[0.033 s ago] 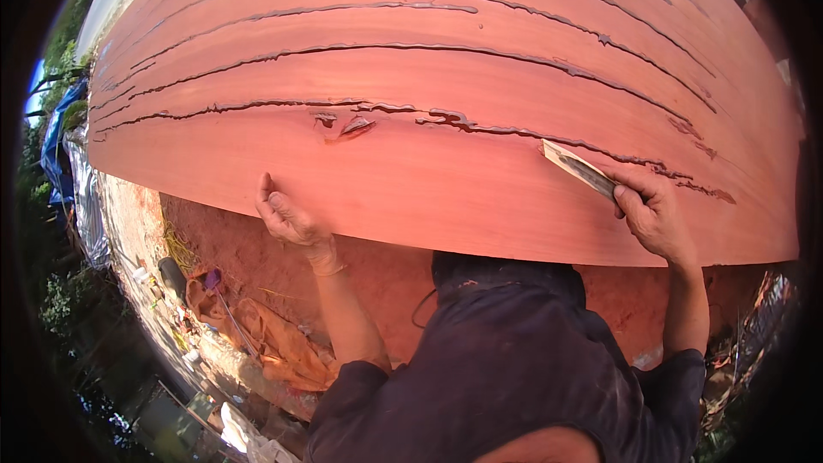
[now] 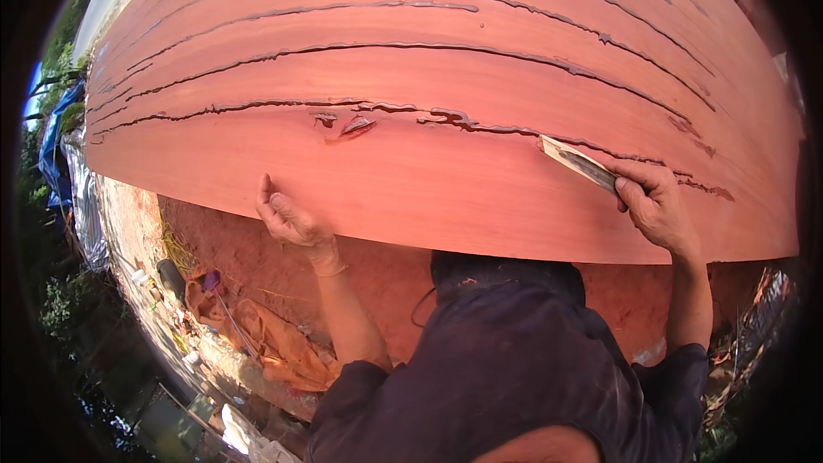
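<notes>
A large reddish-brown wooden sheet [image 2: 463, 189] spans the view in front of me, with long dark, wet-looking lines of filler [image 2: 411, 46] across it. In my right hand [image 2: 658, 206] I grip a flat, pale-bladed scraper [image 2: 573, 160]. Its tip meets the sheet just under the nearest dark line [image 2: 609, 153], right of centre. By the near edge, further left, my left hand [image 2: 294, 225] hovers with loosely bent fingers and nothing in them. Two torn spots [image 2: 356, 127] with dark filler lie beyond it.
Reddish ground [image 2: 386, 283] shows below the sheet's near edge. At the lower left lie an orange-brown cloth [image 2: 274, 339], a dark cylinder [image 2: 171, 277] and scattered litter. Blue and silvery sheeting [image 2: 81, 197] hangs at the far left. Dry debris [image 2: 754, 339] lies at the right.
The scraper and my right hand have shifted very slightly, the blade tip a little away from me toward the dark line. My left hand stays in place.
</notes>
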